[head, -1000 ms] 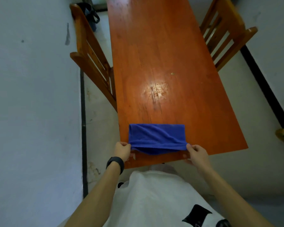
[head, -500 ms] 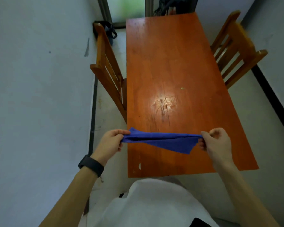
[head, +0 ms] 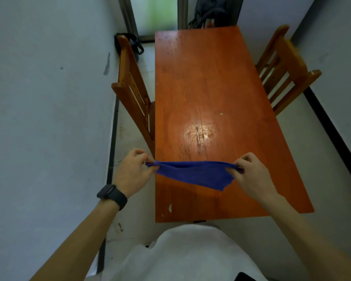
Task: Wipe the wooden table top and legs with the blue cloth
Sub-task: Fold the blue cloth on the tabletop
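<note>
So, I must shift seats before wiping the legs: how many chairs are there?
2: the left chair at the left edge of the table, the right chair at its right edge. Another may hide past the far end.

L chair [head: 134, 94], R chair [head: 282, 69] w/ slatted backs; dark bag [head: 137, 44] on floor behind L chair.
</note>
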The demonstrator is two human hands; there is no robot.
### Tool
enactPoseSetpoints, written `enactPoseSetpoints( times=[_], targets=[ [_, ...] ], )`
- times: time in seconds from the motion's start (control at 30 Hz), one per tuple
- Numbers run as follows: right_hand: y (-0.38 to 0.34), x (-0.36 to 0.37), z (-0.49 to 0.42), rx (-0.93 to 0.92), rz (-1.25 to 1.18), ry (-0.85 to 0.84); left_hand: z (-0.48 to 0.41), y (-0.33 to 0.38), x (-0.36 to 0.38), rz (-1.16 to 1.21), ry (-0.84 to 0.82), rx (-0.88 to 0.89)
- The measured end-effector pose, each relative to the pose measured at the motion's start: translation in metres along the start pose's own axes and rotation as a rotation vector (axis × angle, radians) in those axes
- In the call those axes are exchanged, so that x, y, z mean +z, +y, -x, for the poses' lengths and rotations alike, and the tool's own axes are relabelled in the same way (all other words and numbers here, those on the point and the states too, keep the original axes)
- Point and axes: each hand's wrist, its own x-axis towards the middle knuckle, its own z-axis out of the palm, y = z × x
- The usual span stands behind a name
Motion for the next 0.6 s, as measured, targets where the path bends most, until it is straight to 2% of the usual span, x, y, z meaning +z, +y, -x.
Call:
enactPoseSetpoints(
  times=[0.07,0.17,0.37,0.47,0.6],
  targets=[
    [0.007,-0.004,-0.008,-0.088,-0.022,0.014,-0.007,-0.007,-0.004,-0.070,-0.052,-0.051],
    [0.009,0.001,-0.011,-0.126,-0.039,-0.101,-0.006,-0.014,0.004,-0.265,-0.139,-0.091],
    [0.017,-0.001,0.013,-0.185,0.021,-0.161,0.024,-0.032,0.004,-0.227,-0.131,0.040],
    [0.019,-0.002,0.027,-0.136,0.034,-0.241,0.034,-0.030,-0.002,-0.114,-0.219,-0.005],
    [0.022,-0.005,0.027,0.044,-0.186,-0.396,0.027,-0.024,-0.004,0.183,-0.354,-0.161]
  ],
)
